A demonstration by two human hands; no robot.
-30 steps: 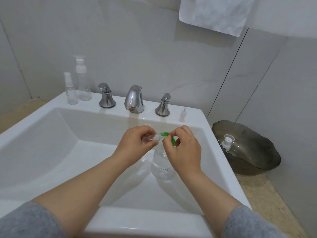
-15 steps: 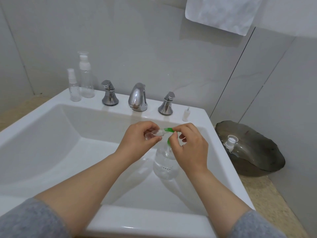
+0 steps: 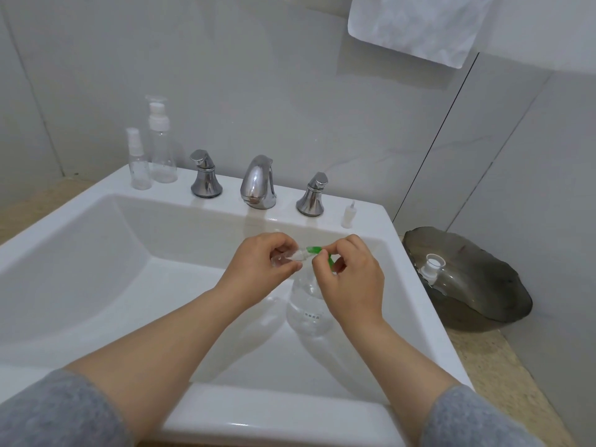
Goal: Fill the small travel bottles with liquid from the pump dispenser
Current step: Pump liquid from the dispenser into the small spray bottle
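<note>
1. Our left hand (image 3: 261,264) pinches a small clear travel bottle (image 3: 292,256) in curled fingers, just in front of the faucet (image 3: 258,183)
2. Our right hand (image 3: 353,282) pinches the green nozzle (image 3: 314,250) of the pump dispenser (image 3: 308,314), its tip at the bottle's mouth
3. We see the dispenser's clear body standing in the sink (image 3: 274,421), nearer us than the faucet
4. Left of the faucet, a short spray bottle (image 3: 139,166) and a taller bottle (image 3: 162,153) stand on the rim

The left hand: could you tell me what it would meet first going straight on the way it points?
Probably the green pump nozzle held by the right hand; the left hand, gripping a small bottle, points toward it; depth unclear.
</note>
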